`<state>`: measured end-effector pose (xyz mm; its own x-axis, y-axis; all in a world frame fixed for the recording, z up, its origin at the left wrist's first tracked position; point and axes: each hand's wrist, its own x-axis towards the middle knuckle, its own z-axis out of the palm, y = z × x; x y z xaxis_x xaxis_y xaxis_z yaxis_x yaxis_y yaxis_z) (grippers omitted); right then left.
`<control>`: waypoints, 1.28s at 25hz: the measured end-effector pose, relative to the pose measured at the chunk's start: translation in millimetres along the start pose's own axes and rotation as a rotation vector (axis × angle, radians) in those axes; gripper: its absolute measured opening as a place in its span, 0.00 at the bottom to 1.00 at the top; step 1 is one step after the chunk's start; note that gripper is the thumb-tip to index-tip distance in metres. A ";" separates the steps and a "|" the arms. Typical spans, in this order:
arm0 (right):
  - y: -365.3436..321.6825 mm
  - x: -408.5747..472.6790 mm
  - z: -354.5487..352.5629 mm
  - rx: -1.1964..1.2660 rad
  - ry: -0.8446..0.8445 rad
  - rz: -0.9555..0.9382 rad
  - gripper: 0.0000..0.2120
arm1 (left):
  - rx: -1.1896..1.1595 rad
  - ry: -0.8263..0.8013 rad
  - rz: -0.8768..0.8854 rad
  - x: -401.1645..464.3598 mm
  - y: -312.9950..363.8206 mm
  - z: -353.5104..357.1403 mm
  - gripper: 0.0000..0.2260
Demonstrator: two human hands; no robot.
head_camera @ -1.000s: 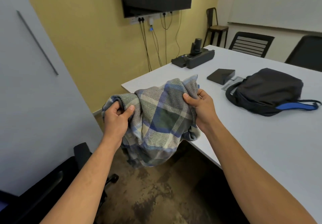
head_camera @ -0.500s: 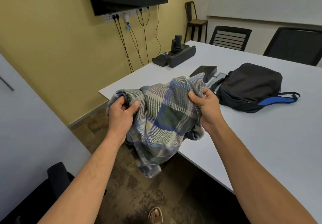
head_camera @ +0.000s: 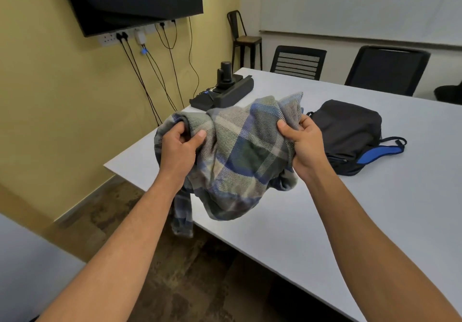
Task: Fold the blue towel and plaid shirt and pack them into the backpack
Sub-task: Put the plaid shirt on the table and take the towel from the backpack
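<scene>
my left hand [head_camera: 178, 146] and right hand [head_camera: 303, 144] grip the soft blue-and-grey plaid shirt [head_camera: 240, 156], whose dangling end could slip off the white table [head_camera: 350, 221].

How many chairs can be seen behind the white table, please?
3: a metal stool-type chair by the yellow wall's corner, a black slatted-back chair at the table's far edge, and a black solid-back chair right of it. Others may be hidden.

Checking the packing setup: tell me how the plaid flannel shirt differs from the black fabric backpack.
The plaid flannel shirt is bunched and held in the air by the left hand and right hand; the black fabric backpack lies untouched on the white table. The shirt is multicoloured, the backpack dark with a blue strap. Both are soft fabric.
</scene>
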<state>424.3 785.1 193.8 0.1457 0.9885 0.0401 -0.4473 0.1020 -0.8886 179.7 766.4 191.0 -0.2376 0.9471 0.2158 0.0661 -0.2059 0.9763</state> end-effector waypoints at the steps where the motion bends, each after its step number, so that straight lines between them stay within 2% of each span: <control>1: 0.0 10.7 4.1 0.004 0.010 -0.012 0.18 | 0.004 -0.013 0.007 15.5 0.4 2.0 0.10; 8: 1.6 75.7 12.7 0.030 0.059 -0.049 0.17 | 0.011 -0.061 0.010 89.7 -4.7 28.5 0.10; 13: 0.1 131.9 7.7 0.043 0.038 -0.069 0.19 | 0.012 -0.052 0.067 138.3 -4.6 59.5 0.10; 21: -15.9 219.2 4.9 0.030 -0.024 -0.123 0.14 | 0.019 -0.029 0.138 220.6 -10.1 103.6 0.10; 28: 3.0 263.2 5.2 0.060 -0.019 -0.137 0.14 | 0.041 -0.029 0.117 264.8 -30.6 114.6 0.11; 32: 33.3 283.8 2.3 0.040 0.034 -0.095 0.15 | 0.055 -0.043 0.045 283.7 -62.5 115.6 0.10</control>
<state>448.7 1069.3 176.6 0.2188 0.9698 0.1074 -0.4646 0.2004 -0.8625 220.2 1076.4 189.5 -0.1914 0.9472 0.2574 0.1292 -0.2356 0.9632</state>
